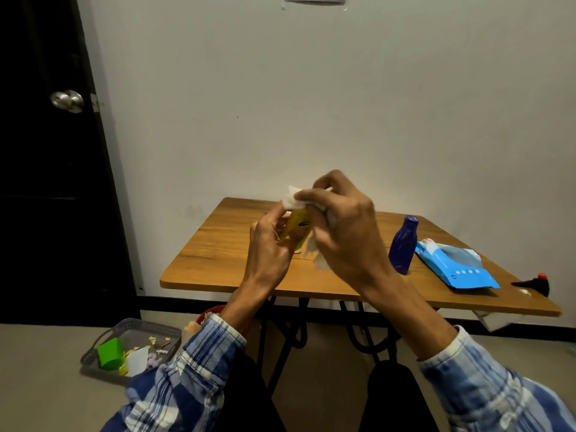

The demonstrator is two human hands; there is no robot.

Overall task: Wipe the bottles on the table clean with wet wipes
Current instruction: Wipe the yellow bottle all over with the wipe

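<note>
Left grip [268, 244] closed around yellow bottle [298, 227], right grip [339, 226] pinching wet wipe [294, 198] atop it.

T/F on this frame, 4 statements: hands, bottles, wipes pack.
1. The left hand holds a yellow bottle. True.
2. The right hand is empty. False: it presses a white wet wipe on the bottle's top.
3. The blue bottle lies on its side. False: it stands upright on the table.
4. The blue wipes pack lies right of the blue bottle. True.
</note>
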